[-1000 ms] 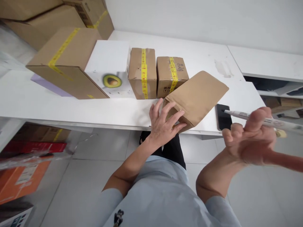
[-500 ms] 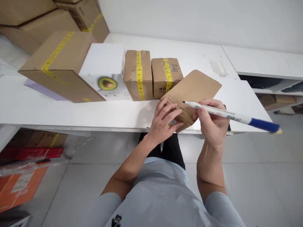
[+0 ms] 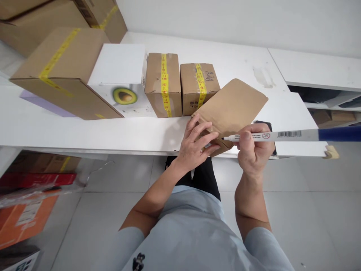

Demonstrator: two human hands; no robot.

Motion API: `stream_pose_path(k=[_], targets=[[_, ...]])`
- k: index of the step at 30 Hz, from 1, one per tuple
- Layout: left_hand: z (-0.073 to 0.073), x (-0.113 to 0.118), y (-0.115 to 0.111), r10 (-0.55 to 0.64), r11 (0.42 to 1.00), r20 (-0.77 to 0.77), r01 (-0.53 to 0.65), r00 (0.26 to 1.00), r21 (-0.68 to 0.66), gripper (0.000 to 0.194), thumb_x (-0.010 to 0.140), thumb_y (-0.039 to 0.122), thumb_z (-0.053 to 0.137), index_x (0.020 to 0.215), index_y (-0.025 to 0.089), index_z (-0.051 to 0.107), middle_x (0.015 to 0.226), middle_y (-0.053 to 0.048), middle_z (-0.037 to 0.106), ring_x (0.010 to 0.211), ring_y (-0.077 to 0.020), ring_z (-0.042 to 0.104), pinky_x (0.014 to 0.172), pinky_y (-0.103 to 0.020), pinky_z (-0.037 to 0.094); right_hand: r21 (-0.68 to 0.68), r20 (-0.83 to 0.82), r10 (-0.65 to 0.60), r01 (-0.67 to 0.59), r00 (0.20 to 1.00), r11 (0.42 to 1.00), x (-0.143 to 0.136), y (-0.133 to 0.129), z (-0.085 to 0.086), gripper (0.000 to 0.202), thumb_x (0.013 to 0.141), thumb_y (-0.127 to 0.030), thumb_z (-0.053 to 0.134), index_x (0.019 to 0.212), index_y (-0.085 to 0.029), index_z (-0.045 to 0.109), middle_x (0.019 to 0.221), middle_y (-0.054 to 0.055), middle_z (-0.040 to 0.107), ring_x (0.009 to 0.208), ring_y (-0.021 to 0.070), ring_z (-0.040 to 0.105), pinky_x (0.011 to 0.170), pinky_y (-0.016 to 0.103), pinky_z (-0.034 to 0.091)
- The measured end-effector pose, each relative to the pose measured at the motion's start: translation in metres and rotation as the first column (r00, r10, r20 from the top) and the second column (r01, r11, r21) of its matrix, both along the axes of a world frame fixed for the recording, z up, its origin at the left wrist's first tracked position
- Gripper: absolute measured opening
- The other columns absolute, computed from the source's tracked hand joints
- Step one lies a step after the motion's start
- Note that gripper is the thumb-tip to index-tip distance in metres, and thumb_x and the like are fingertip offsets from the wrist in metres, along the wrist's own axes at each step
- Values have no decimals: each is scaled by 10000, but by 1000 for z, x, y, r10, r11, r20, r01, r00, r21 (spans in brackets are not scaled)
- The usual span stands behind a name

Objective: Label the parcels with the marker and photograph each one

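Note:
A small brown cardboard box [image 3: 232, 107] with its lid flap raised stands at the front edge of the white table. My left hand [image 3: 194, 145] rests on its near left part, fingers spread. Pinched in my right hand [image 3: 255, 148] is a white marker [image 3: 296, 134] with a blue rear end; its dark tip points left, at the near part of the box. Whether the tip touches the cardboard I cannot tell. A dark flat object [image 3: 273, 147] lies partly hidden behind my right hand.
Along the white table [image 3: 113, 137], left of the open box, stand two taped boxes [image 3: 197, 77], [image 3: 163, 81], a white avocado box [image 3: 118, 67] and a large carton [image 3: 67, 71]. Shelves [image 3: 324, 105] are at the right. An orange box [image 3: 28, 222] sits lower left.
My right hand has brought the marker tip down to the near part of the box, and the marker now lies more level. My left hand has stayed on the box. The view has shifted slightly.

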State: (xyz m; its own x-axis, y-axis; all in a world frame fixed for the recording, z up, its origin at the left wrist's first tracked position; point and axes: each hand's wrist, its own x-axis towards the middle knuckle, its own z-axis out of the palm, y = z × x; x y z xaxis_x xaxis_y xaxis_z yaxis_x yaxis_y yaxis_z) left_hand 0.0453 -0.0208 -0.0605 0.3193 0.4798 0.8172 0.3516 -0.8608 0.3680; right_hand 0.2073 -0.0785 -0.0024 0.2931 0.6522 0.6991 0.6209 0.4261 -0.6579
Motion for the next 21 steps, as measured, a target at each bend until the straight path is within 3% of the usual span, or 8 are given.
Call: stream_pose_path(k=[6,15,21], targets=[[1,0,-1,22,1000,-11,-22,1000,19,300,895,437,674,1137,267,627,1272,-56,610,1435,-294,402,1163,-553,423,-2,113,4,-4,994,1000,-1,-1,6,263,948,-382,562,742,-219,584,656,-22,562,561,107,525,521,251,406],[0,0,-1,-1,1000,14,1,1000,6,308,888,417,689,1151,269,626,1275,-56,607,1443,-294,391,1174,-549,405,-25,115,-26,29,993,999,0,-1,3,300,948,-446,545,752,-224,591,684,-11,583,582,119,538,534,265,427],[1,0,0,6,1000,-6,-6,1000,0,303,895,432,676,1148,275,620,1280,-51,606,1442,-290,395,1170,-549,410,-11,92,15,-14,996,1000,2,-1,4,240,943,-386,575,770,-221,594,692,-24,580,581,104,538,530,249,415]])
